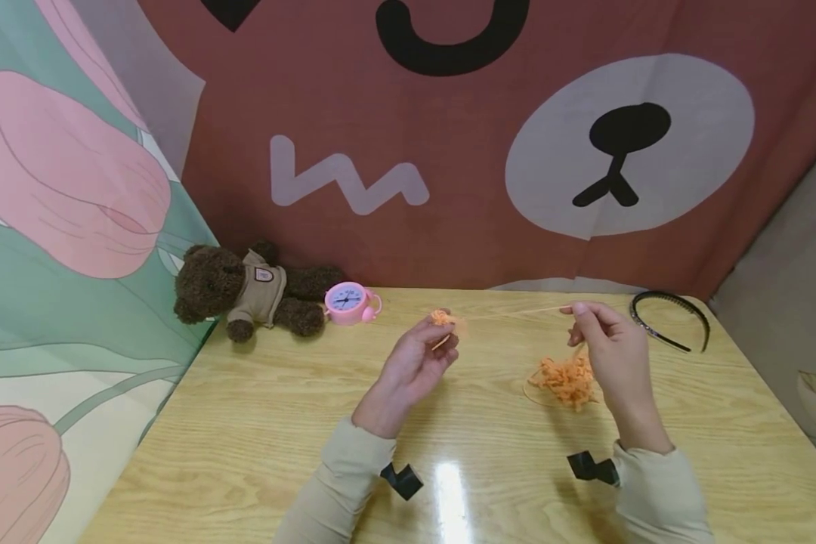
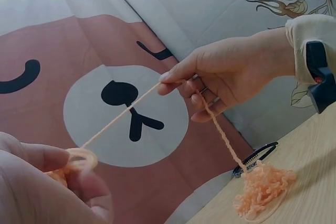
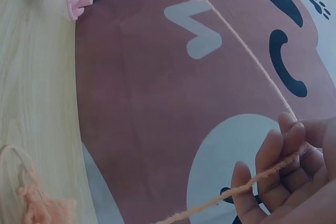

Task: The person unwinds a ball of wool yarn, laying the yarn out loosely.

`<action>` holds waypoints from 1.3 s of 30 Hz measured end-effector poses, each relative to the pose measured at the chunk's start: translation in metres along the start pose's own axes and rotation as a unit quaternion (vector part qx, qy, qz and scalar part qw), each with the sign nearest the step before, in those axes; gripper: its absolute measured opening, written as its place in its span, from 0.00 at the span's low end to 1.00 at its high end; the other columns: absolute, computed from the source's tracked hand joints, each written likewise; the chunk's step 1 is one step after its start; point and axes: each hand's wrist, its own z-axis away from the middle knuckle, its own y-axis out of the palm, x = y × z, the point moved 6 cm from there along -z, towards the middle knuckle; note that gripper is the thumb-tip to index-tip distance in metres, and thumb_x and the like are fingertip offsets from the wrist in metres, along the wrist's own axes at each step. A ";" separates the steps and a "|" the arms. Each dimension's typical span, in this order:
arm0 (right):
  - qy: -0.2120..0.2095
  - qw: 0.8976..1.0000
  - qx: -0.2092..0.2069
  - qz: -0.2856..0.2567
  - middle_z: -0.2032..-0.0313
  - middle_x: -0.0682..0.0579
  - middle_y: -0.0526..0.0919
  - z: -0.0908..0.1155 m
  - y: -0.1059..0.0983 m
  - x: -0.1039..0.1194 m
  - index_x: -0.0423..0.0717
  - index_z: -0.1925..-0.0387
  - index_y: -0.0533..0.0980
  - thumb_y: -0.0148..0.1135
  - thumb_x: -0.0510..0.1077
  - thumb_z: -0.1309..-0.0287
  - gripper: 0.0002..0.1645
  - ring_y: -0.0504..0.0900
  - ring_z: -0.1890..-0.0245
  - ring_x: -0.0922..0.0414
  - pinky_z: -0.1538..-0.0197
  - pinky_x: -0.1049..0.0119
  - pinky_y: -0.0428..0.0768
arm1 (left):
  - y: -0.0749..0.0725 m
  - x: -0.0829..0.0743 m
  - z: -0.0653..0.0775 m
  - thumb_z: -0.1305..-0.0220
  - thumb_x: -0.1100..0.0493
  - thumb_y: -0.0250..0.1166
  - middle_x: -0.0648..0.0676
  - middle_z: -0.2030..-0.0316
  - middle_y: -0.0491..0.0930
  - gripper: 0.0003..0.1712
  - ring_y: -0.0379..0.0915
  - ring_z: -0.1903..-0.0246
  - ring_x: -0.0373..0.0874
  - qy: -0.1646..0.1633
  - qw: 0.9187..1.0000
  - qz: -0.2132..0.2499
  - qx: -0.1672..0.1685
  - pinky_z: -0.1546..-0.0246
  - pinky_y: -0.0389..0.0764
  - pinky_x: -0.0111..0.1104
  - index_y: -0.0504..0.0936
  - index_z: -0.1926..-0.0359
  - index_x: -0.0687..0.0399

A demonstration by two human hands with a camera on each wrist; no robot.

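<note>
Between the fingers of my left hand (image 1: 415, 359) is a small wound bundle of orange yarn (image 1: 441, 317), held above the table. From it a strand of yarn (image 2: 122, 113) runs taut to my right hand (image 1: 615, 351), which pinches it between thumb and forefinger. Past that pinch, the strand hangs down across the right fingers to a loose, crinkled heap of orange yarn (image 1: 566, 381) on the table. In the left wrist view, loops of the bundle (image 2: 81, 158) show at the left fingertips; the rest of it is hidden by the hand.
A brown teddy bear (image 1: 261, 291) lies at the table's back left, beside a pink alarm clock (image 1: 347, 301). At the back right is a black headband (image 1: 673, 321). A bear-print cloth (image 1: 462, 249) hangs behind the wooden table (image 1: 245, 453).
</note>
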 end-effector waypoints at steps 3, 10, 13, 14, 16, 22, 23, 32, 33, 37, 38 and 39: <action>0.002 1.000 -0.004 -0.001 0.74 0.61 0.79 -0.001 -0.003 -0.001 0.47 0.52 0.84 0.56 0.55 0.27 0.19 0.80 0.73 0.62 0.85 0.62 0.67 | 0.000 0.001 0.001 0.23 0.59 0.54 0.47 0.63 0.81 0.05 0.79 0.61 0.39 -0.007 1.000 0.004 0.005 0.62 0.82 0.25 0.77 0.57 0.48; 0.004 1.000 0.001 0.010 0.74 0.60 0.79 -0.001 -0.004 -0.001 0.46 0.51 0.84 0.56 0.58 0.27 0.22 0.80 0.73 0.62 0.86 0.61 0.65 | 0.001 -0.002 0.002 0.25 0.59 0.58 0.47 0.65 0.78 0.02 0.76 0.67 0.35 0.018 1.000 0.022 0.011 0.65 0.81 0.21 0.74 0.55 0.49; 0.008 0.999 0.025 0.028 0.74 0.60 0.80 -0.001 -0.001 -0.003 0.47 0.50 0.83 0.55 0.60 0.27 0.24 0.79 0.73 0.61 0.85 0.61 0.65 | 0.000 -0.003 0.001 0.27 0.66 0.57 0.47 0.66 0.76 0.10 0.75 0.69 0.35 0.028 1.000 0.014 0.001 0.67 0.79 0.21 0.72 0.48 0.52; 0.007 0.999 0.038 0.038 0.74 0.59 0.80 -0.001 0.001 -0.004 0.48 0.50 0.83 0.55 0.60 0.27 0.24 0.77 0.75 0.60 0.85 0.61 0.65 | 0.000 -0.003 0.001 0.27 0.67 0.57 0.47 0.66 0.76 0.14 0.75 0.69 0.35 0.028 1.000 0.007 -0.002 0.67 0.80 0.21 0.71 0.44 0.53; 0.000 0.995 0.073 0.066 0.73 0.57 0.81 -0.001 0.006 -0.005 0.49 0.49 0.83 0.54 0.62 0.27 0.24 0.74 0.76 0.59 0.82 0.62 0.67 | 0.001 -0.003 0.001 0.27 0.67 0.56 0.46 0.66 0.75 0.17 0.74 0.69 0.35 0.023 1.000 -0.009 -0.007 0.68 0.79 0.21 0.70 0.40 0.54; -0.023 0.972 0.175 0.155 0.50 0.45 0.86 0.004 0.029 -0.007 0.50 0.41 0.79 0.51 0.62 0.25 0.26 0.85 0.54 0.52 0.60 0.64 0.84 | 0.009 0.001 0.005 0.24 0.63 0.55 0.46 0.65 0.76 0.17 0.74 0.66 0.35 0.007 0.998 -0.056 0.037 0.66 0.79 0.20 0.74 0.38 0.59; -0.027 0.970 0.185 0.157 0.47 0.45 0.85 0.005 0.033 -0.007 0.50 0.39 0.78 0.52 0.61 0.25 0.26 0.85 0.51 0.49 0.57 0.61 0.86 | 0.011 0.002 0.006 0.24 0.63 0.54 0.46 0.64 0.76 0.19 0.74 0.65 0.35 0.004 0.997 -0.063 0.049 0.66 0.79 0.20 0.72 0.35 0.60; -0.058 0.959 0.243 0.135 0.46 0.45 0.86 0.022 0.069 0.000 0.47 0.36 0.76 0.58 0.57 0.28 0.27 0.84 0.45 0.43 0.48 0.46 0.87 | 0.019 0.010 0.012 0.23 0.59 0.55 0.44 0.65 0.81 0.15 0.76 0.68 0.34 -0.027 0.980 -0.156 0.116 0.70 0.79 0.22 0.77 0.42 0.60; -0.055 0.958 0.251 0.130 0.49 0.46 0.87 0.023 0.071 0.000 0.47 0.37 0.77 0.59 0.57 0.28 0.26 0.85 0.49 0.44 0.51 0.48 0.88 | 0.020 0.011 0.013 0.23 0.58 0.55 0.44 0.66 0.81 0.15 0.76 0.69 0.33 -0.029 0.978 -0.165 0.122 0.71 0.79 0.21 0.77 0.42 0.60; -0.039 0.958 0.264 0.101 0.66 0.51 0.85 0.024 0.070 0.002 0.47 0.48 0.83 0.59 0.56 0.28 0.20 0.83 0.65 0.55 0.69 0.64 0.83 | 0.022 0.008 0.015 0.23 0.59 0.56 0.43 0.69 0.81 0.23 0.75 0.73 0.32 -0.019 0.976 -0.168 0.134 0.74 0.76 0.20 0.72 0.31 0.58; -0.037 0.962 0.254 0.090 0.69 0.52 0.83 0.023 0.067 0.003 0.47 0.52 0.84 0.58 0.56 0.28 0.19 0.81 0.69 0.58 0.74 0.66 0.79 | 0.022 0.007 0.014 0.23 0.58 0.56 0.43 0.69 0.80 0.21 0.74 0.74 0.32 -0.015 0.978 -0.163 0.127 0.75 0.76 0.20 0.74 0.33 0.57; -0.035 0.967 0.238 0.079 0.71 0.52 0.81 0.021 0.062 0.003 0.47 0.54 0.85 0.58 0.57 0.27 0.20 0.77 0.73 0.59 0.78 0.67 0.76 | 0.021 0.006 0.013 0.23 0.58 0.56 0.43 0.70 0.81 0.18 0.74 0.75 0.32 -0.011 0.980 -0.157 0.118 0.75 0.75 0.20 0.77 0.37 0.56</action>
